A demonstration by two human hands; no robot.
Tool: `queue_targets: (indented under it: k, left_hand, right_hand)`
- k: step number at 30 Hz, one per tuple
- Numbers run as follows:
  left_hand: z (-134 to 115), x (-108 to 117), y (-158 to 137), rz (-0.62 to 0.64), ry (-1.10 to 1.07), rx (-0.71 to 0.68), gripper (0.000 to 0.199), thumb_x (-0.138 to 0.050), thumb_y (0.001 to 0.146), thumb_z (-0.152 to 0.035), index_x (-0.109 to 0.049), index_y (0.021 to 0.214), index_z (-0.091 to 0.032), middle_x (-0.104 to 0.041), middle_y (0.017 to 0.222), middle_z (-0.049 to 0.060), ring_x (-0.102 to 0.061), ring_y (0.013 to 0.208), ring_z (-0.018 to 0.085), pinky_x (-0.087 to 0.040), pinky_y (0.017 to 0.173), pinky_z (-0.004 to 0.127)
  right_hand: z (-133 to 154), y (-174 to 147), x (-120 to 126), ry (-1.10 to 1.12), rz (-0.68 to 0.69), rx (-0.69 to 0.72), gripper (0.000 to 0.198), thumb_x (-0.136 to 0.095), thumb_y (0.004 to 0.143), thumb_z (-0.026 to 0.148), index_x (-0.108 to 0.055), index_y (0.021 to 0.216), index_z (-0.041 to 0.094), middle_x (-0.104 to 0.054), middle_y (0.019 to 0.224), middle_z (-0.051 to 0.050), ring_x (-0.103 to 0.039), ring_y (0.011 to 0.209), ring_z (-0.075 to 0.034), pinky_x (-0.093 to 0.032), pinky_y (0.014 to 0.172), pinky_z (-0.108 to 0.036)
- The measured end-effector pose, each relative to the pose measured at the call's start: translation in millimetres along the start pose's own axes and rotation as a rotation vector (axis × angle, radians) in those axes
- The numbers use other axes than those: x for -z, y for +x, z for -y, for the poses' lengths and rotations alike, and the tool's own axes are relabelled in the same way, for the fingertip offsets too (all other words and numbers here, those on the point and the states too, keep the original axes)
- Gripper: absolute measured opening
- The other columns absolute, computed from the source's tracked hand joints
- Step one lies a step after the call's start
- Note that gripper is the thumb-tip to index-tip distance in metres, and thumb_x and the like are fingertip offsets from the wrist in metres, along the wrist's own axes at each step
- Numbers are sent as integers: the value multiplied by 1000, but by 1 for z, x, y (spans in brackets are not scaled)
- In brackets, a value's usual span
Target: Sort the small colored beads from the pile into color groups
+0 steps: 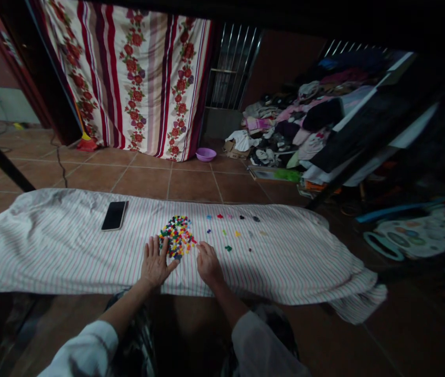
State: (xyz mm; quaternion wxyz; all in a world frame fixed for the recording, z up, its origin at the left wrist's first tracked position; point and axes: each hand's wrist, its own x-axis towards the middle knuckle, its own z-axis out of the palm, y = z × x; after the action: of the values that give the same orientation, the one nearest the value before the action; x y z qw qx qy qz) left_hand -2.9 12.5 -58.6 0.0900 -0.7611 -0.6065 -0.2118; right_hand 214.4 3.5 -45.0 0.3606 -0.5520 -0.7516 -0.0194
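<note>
Head view looks down over my forearms onto a striped cloth [68,251] spread across the tiled floor [143,180]; my left hand [155,262] lies flat on the cloth, palm down and fingers spread open, its fingertips touching the near left edge of a pile of small coloured pieces [177,236]; my right hand [207,262] rests just beside the pile's near right edge, fingers curled loosely downward; I cannot tell whether it pinches a piece, since the fingertips are too small and dim to read. The pile sits near the middle of the cloth, between and just beyond both hands; it mixes red, yellow, green, blue and white bits heaped closely together. To the right of the pile, scattered pieces [232,230] lie in loose rows, each apart from the next; a blue one, a red one and some dark ones show along the far row, a green one nearer my right hand. A black phone [114,215] lies face up on the cloth, well to the left of the pile and apart from both hands. Beyond the cloth hangs a flowered, striped curtain [143,78]; a purple bowl [205,154] stands on the floor at its foot; a heap of clothes [293,123] fills the right background.
</note>
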Motion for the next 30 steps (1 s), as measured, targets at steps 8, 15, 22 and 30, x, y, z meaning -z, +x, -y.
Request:
queue_targets:
  k: [8,15,22,30]
  left_hand:
    - [-9,1,35,89,-42,-59,82,-43,83,-68,-40,146,-15,-28,154,24,-25,144,40,-31,111,54]
    - [-15,12,59,160,-92,-91,73,-45,86,-60,-41,146,-18,-30,155,20,-21,145,38,-28,112,57]
    - [-20,10,84,200,-100,-92,70,-45,86,-60,-45,144,-20,-30,155,18,-21,146,38,-25,114,55]
    - [-31,9,112,314,-74,-130,72,-44,87,-60,-37,148,-24,-28,156,17,-22,145,37,-24,114,54]
  right_hand:
    - [2,2,1,-22,21,-37,40,-38,87,6,-63,117,13,-61,119,-15,-55,112,-24,-52,95,-42]
    - [2,3,2,-39,63,-65,40,-38,86,6,-63,116,14,-61,118,-14,-55,112,-24,-51,96,-43]
    - [-1,-1,0,-41,35,-27,38,-38,88,8,-60,117,13,-60,119,-15,-54,114,-24,-49,98,-42]
    - [3,0,3,-37,61,-59,38,-40,87,8,-60,119,13,-59,120,-14,-53,114,-24,-48,99,-40]
